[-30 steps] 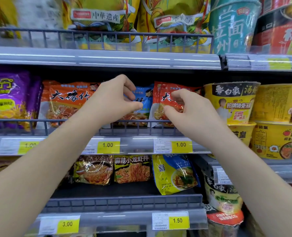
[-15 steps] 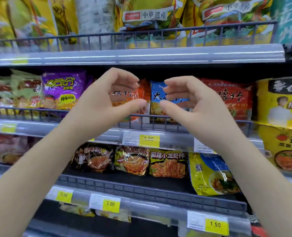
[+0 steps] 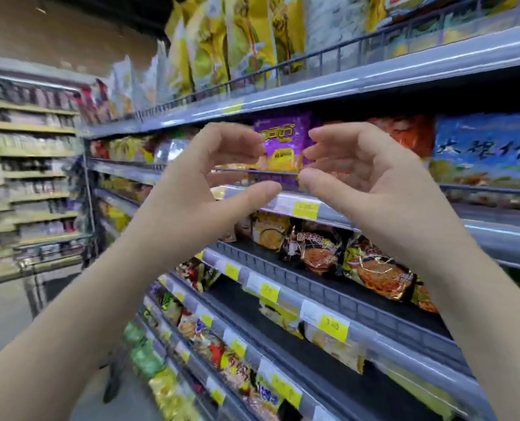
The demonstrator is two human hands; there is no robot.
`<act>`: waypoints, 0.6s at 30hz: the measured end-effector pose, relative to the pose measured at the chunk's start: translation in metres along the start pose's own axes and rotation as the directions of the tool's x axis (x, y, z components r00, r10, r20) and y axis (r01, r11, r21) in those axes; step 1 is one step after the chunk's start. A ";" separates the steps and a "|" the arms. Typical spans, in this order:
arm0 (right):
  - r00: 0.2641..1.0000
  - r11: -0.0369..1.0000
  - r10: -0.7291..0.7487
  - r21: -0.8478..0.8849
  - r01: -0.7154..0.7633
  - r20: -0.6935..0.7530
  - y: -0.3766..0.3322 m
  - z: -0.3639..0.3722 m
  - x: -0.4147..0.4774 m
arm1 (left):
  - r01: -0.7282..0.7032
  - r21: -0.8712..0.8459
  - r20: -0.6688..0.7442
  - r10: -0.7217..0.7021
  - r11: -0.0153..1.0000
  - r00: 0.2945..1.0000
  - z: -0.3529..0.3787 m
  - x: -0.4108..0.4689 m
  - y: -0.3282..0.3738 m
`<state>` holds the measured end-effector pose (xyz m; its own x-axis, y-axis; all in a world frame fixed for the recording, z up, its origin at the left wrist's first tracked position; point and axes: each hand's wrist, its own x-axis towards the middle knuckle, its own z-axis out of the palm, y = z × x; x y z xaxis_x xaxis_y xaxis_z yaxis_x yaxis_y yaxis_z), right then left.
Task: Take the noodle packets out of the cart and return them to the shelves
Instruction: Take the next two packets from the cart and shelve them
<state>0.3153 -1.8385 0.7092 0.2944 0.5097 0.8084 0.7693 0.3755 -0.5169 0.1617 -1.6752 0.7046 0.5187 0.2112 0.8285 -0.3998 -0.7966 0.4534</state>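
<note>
Head view, left hand (image 3: 204, 189): hovering at 9 o'clock of the purple noodle packet (image 3: 283, 141), fingers loosely curved, holding nothing.
Right hand (image 3: 371, 183): mirroring at 3 o'clock, also empty.
Packet: standing on the middle shelf (image 3: 495, 233) behind the wire rail (image 3: 270, 173), touching neither hand.
Handling: probably light, with slippery film over brittle noodles; taking both side edges looks safest.
</note>
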 end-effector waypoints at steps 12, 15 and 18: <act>0.974 0.988 -0.044 0.155 0.009 0.220 -0.018 0.216 0.049 | 0.139 0.176 -0.147 -0.113 0.975 0.983 -0.197 -0.077 -0.071; 0.964 0.977 -0.064 0.213 0.008 0.259 -0.027 0.293 0.065 | 0.172 0.210 -0.182 -0.135 0.962 0.974 -0.264 -0.103 -0.097; 0.945 0.968 -0.069 0.250 -0.014 0.319 -0.033 0.371 0.076 | 0.246 0.231 -0.230 -0.193 0.941 0.954 -0.330 -0.129 -0.122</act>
<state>0.1020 -1.5253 0.6835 0.0441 0.7032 0.7096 0.5991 0.5498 -0.5821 -0.1053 -1.4181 0.6509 0.3983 0.4854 0.7783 -0.0736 -0.8288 0.5546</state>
